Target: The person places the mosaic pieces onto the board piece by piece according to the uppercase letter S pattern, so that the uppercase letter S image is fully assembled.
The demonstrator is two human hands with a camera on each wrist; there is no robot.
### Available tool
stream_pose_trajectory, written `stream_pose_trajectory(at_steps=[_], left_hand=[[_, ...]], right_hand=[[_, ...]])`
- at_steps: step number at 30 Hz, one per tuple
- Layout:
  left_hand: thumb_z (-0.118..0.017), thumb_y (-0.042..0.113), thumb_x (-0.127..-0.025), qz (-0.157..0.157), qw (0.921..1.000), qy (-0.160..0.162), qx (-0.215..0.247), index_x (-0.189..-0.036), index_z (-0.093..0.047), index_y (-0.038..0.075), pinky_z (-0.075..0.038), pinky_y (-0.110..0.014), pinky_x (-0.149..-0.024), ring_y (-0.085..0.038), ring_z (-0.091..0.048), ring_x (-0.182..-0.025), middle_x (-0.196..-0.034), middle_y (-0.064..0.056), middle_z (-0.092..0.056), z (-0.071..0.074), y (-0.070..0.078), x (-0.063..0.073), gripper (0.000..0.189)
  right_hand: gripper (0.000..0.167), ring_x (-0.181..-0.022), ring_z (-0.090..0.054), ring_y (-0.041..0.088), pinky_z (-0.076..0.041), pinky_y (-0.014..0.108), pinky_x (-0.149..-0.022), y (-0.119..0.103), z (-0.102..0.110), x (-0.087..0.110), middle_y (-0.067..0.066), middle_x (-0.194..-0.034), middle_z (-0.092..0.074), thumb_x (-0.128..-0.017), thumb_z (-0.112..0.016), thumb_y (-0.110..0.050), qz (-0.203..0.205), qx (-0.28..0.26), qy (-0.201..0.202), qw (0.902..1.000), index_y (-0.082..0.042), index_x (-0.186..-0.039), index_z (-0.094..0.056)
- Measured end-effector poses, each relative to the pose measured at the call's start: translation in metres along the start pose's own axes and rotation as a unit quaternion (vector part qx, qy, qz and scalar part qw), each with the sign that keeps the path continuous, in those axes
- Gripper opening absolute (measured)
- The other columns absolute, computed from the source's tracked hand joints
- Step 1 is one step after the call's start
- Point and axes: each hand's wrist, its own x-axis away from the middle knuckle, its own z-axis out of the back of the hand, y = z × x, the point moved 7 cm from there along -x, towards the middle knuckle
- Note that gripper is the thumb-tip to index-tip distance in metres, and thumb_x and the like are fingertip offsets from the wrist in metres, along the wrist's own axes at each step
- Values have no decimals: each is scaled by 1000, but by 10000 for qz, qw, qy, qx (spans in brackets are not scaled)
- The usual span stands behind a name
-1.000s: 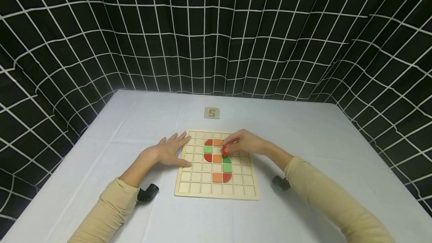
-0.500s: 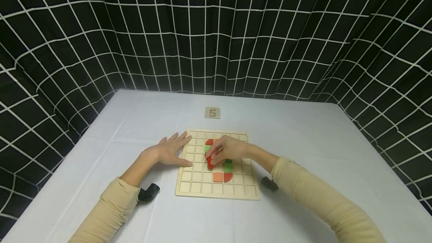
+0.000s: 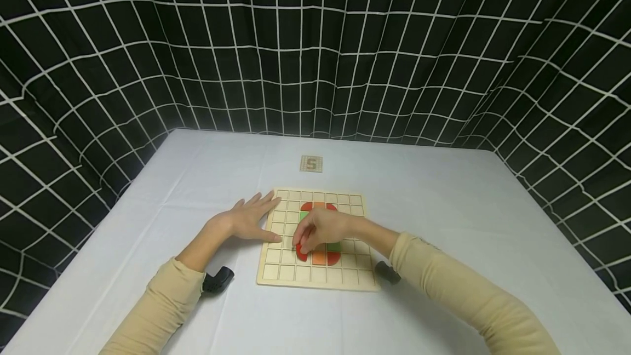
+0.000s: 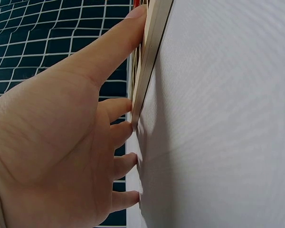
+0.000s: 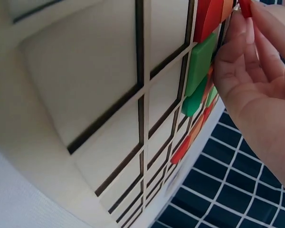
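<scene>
A wooden grid board [image 3: 355, 277] lies on the table with red, orange and green tiles set in some of its cells. My right hand [image 3: 325, 227] pinches a red rounded tile [image 3: 301, 252] between thumb and fingers, low over the board left of an orange tile [image 3: 319, 258]. The right wrist view shows that red tile [image 5: 246, 7] at the fingertips, near the top edge. Spread flat, my left hand [image 3: 248, 221] rests at the board's left edge, its thumb [image 4: 128, 28] on the rim. A red corner tile [image 3: 333, 258] sits right of the orange one.
Behind the board lies a small card [image 3: 311, 164] with an S-like figure on a grid. A white cloth covers the table [image 3: 419, 179]. Black curtains [image 3: 315, 43] with white grid lines stand around it. Dark devices [image 3: 218, 280] are at both wrists.
My right hand has carried the red tile from the board's upper right toward the lower left, close to the orange tile. The left hand has stayed in place.
</scene>
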Motion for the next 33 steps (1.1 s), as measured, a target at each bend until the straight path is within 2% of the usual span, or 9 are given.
stream_pose_trajectory(at_steps=[14,26,28,30,32,33], left_hand=[[-62,62,-81,-38,10000,1,-8,-154,-16,11,-5,-60,-110,-38,-5,-142,-159,-11,-5,0,2,0,100],[-62,63,-81,26,10000,-31,-19,-154,-16,12,-4,-60,-111,-37,-5,-142,-159,-10,-5,0,1,1,100],[-62,63,-81,25,10000,-34,-2,-154,-16,12,-4,-60,-111,-37,-5,-142,-159,-10,-5,0,1,1,100],[-62,62,-81,17,10000,-31,-3,-154,-16,12,-4,-60,-110,-38,-5,-142,-159,-10,-5,0,0,1,100],[-62,62,-81,6,10000,-24,-6,-154,-16,11,-4,-60,-110,-38,-5,-142,-159,-11,-5,-1,0,1,100],[-62,62,-81,10,10000,-27,-11,-154,-16,11,-4,-60,-110,-38,-5,-142,-159,-10,-5,-1,0,1,100]], right_hand=[[19,-68,-53,6,-47,19,-64,-6,-5,5,-5,-75,-61,-80,-76,-4,141,616,-296,9976,-10,-98,-71],[16,-69,-52,5,-46,19,-65,-5,-4,7,-7,-74,-60,-84,-73,-8,346,747,-221,9964,-10,-100,-72],[13,-70,-56,8,-49,21,-66,-4,-2,6,-5,-78,-63,-88,-70,-13,360,599,-150,9974,-11,-101,-71],[17,-74,-60,13,-51,25,-68,-1,1,6,-1,-83,-66,-93,-64,-18,322,172,-58,9993,-9,-106,-69],[26,-81,-64,19,-54,30,-72,5,5,5,6,-93,-67,-97,-58,-22,103,-717,67,9973,-6,-116,-65],[32,-85,-64,23,-55,33,-75,8,7,5,10,-100,-66,-99,-54,-25,2,-1320,128,9912,-4,-122,-61]])
